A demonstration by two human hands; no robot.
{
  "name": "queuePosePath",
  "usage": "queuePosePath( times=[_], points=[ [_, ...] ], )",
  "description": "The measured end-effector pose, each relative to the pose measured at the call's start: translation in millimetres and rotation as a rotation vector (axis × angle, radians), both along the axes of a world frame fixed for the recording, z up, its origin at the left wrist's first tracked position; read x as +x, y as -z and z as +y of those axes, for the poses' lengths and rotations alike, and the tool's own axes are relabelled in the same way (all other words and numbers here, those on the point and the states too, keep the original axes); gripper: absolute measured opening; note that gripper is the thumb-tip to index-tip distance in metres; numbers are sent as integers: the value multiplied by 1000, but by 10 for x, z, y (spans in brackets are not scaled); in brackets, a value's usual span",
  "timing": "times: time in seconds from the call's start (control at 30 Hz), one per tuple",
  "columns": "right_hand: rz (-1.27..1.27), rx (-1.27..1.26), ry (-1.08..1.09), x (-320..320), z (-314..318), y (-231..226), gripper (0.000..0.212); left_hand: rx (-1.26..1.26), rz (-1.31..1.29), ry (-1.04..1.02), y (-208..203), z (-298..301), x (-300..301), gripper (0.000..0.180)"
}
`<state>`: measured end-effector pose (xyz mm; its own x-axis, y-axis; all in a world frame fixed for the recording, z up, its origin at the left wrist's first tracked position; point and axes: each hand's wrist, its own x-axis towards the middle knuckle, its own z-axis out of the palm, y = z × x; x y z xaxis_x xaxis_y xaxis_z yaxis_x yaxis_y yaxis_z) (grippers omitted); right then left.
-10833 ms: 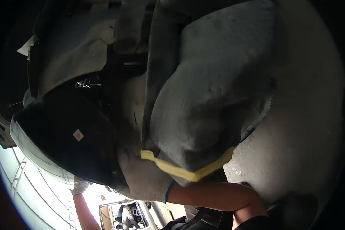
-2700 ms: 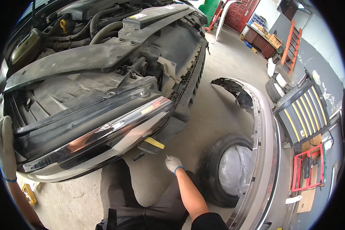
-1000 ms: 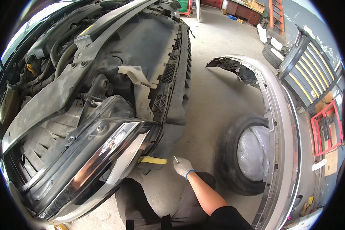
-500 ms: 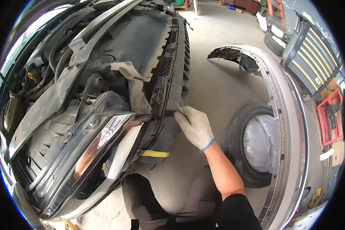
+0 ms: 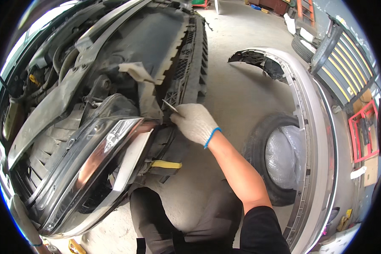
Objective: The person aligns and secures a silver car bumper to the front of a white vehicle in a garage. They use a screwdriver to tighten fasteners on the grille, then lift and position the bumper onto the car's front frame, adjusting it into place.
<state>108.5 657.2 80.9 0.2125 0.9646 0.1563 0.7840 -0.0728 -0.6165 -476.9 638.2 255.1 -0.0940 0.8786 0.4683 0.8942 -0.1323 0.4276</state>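
A slim metal rod [image 5: 169, 104] is out front here, just past the headlight's far end, tip angled toward the car's front; whether it touches anything I can't tell. The right hand [image 5: 194, 122], gloved, has it, fingers curled closed around the near part. Here's the headlight [image 5: 89, 169] itself, chrome and glossy, tilted along the car's corner. Over at its left end sits the left hand [image 5: 19, 213], gloved too, dim at the rim; I can't tell how far its fingers open or what they hold. Just right of the headlight, a yellow strip [image 5: 167, 164]. Well right, a tyre [image 5: 256, 169] around a plastic-wrapped bundle [image 5: 280, 158], then the silver bumper [image 5: 317, 131]. Farther beyond the headlight, rightward: a red frame [image 5: 363, 146], and, farthest, an orange ladder [image 5: 307, 10].
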Motion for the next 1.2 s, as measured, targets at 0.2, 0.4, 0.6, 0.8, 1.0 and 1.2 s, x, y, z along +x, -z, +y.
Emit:
queuePosePath(
  times=[0.2,0.4,0.6,0.8,1.0,1.2],
  points=[
    [74,101,118,26,8,70,28,219,-99,106,117,176,154,36],
    [163,299,328,494,-362,474,24,173,-60,111,74,193,228,43],
    [322,285,412,544,-541,612,28,98,-132,82,70,87,354,41],
    [429,247,511,390,-469,508,28,92,-55,182,180,99,326,33],
    [918,202,777,50,-514,456,30,-55,130,206,184,9,220,31],
    [230,123,767,-643,-1207,338,14,-134,639,389,-703,-93,1059,25]
  ],
)
